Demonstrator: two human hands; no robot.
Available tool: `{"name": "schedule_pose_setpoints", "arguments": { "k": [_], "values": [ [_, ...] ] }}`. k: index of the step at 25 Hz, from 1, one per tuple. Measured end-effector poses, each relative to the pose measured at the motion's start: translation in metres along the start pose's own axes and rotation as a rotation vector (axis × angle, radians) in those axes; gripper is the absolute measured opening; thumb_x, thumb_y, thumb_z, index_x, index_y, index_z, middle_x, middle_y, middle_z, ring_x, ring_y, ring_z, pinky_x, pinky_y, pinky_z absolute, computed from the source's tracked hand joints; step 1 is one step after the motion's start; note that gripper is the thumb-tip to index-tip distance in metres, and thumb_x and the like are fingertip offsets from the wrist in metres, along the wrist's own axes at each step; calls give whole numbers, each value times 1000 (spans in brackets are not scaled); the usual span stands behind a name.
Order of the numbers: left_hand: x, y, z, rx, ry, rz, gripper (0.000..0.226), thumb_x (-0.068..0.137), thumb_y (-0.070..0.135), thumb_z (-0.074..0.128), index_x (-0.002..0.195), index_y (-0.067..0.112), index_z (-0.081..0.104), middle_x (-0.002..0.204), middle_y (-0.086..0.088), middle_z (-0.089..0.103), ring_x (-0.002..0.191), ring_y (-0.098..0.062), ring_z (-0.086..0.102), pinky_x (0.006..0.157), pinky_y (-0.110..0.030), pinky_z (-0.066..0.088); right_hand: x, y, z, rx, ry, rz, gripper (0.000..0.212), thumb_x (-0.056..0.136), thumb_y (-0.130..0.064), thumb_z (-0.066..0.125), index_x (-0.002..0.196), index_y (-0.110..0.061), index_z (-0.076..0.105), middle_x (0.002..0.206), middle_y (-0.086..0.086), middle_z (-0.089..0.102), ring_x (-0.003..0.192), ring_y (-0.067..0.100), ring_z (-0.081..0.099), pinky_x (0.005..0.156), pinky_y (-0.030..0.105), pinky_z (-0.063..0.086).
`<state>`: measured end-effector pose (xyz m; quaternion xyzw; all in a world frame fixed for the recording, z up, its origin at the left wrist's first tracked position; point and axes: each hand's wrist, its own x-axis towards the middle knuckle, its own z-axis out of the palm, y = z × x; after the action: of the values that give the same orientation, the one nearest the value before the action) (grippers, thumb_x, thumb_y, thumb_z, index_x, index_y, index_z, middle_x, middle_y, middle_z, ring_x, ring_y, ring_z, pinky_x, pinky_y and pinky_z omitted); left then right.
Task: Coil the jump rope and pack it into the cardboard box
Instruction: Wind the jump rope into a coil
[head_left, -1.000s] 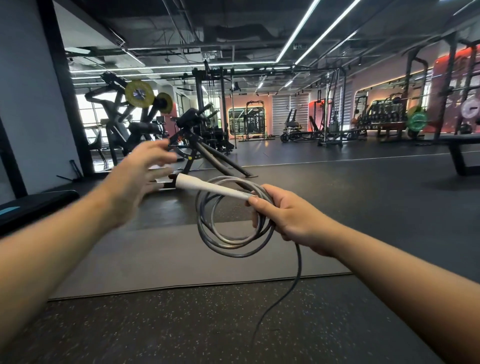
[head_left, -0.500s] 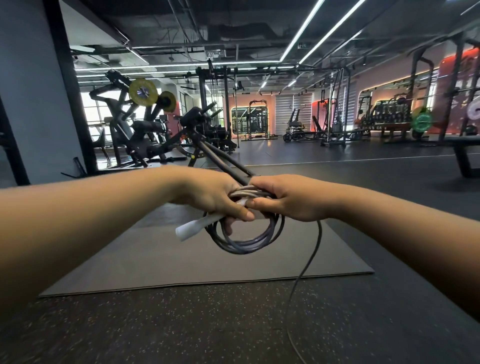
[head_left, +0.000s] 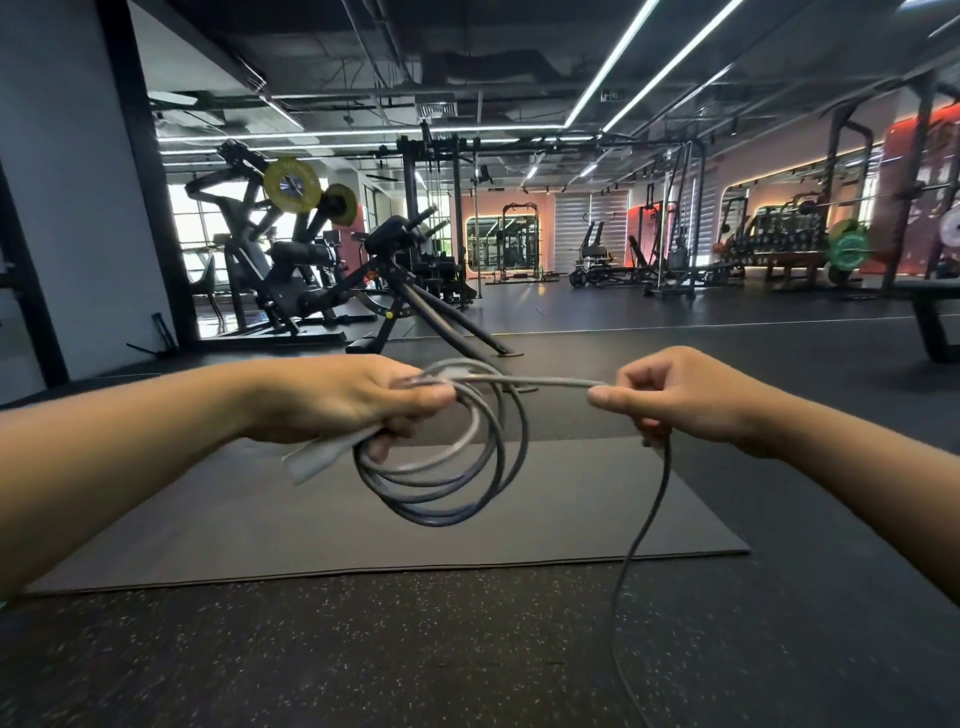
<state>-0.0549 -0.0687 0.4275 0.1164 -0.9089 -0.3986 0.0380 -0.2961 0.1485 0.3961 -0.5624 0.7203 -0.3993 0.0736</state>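
Loose tail of jump rope (head_left: 631, 561) trails to the floor from right hand (head_left: 680, 397), which pinches the taut run. Left hand (head_left: 353, 402) is clenched on the hanging coil (head_left: 441, 467) and white handle (head_left: 317, 460), above the mat (head_left: 208, 519). Advice: feed each loop at matching size, keep tension light; cardboard box not in view.

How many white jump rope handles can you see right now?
1. The white plastic handle pokes out below the left hand, beside the coiled grey rope. The second handle is out of view; the loose rope passes through the right hand and off-frame.
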Motion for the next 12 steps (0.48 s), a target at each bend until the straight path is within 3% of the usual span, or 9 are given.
{"name": "schedule_pose_setpoints", "arguments": {
  "k": [2, 3, 5, 6, 8, 12],
  "values": [
    [-7, -2, 2, -408, 76, 43, 43, 95, 46, 51, 91, 5, 59, 63, 4, 39, 57, -14, 39, 57, -29, 50, -4, 17, 9, 217, 98, 68, 49, 86, -54, 68, 71, -8, 57, 59, 7, 48, 53, 20, 51, 72, 39, 60],
    [-6, -3, 7, -561, 162, 70, 40, 93, 48, 52, 81, 10, 58, 62, 3, 36, 56, -16, 37, 58, -31, 52, -4, 24, 19, 367, 120, 100, 50, 84, -57, 67, 77, -8, 58, 61, 6, 42, 53, 19, 44, 68, 42, 59],
    [5, -5, 25, -783, 347, 120, 38, 91, 50, 53, 78, 14, 52, 59, 4, 34, 51, -15, 41, 58, -33, 56, -4, 26, 50, 656, 105, 150, 62, 76, -68, 66, 91, -8, 66, 66, 0, 35, 55, 13, 31, 55, 32, 40],
    [13, -4, 37, -881, 426, 151, 37, 92, 50, 52, 81, 15, 48, 56, 6, 36, 49, -14, 44, 57, -33, 58, -3, 22, 68, 758, 69, 155, 76, 69, -76, 67, 103, -8, 68, 69, -2, 38, 56, 11, 29, 55, 29, 30],
    [31, 0, 57, -1094, 584, 194, 38, 96, 50, 50, 82, 15, 45, 54, 6, 39, 53, -16, 51, 59, -35, 62, 2, 8, 102, 896, 5, 93, 101, 53, -87, 70, 121, -12, 65, 82, -2, 49, 58, 10, 30, 57, 28, 25],
    [58, 20, 81, -1392, 866, 142, 42, 102, 53, 43, 82, 16, 45, 67, -1, 50, 64, -21, 62, 75, -48, 62, 9, -23, 139, 1034, 23, -77, 95, 54, -79, 79, 128, -21, 63, 103, 4, 57, 61, 6, 38, 59, 26, 29]
  ]
}}
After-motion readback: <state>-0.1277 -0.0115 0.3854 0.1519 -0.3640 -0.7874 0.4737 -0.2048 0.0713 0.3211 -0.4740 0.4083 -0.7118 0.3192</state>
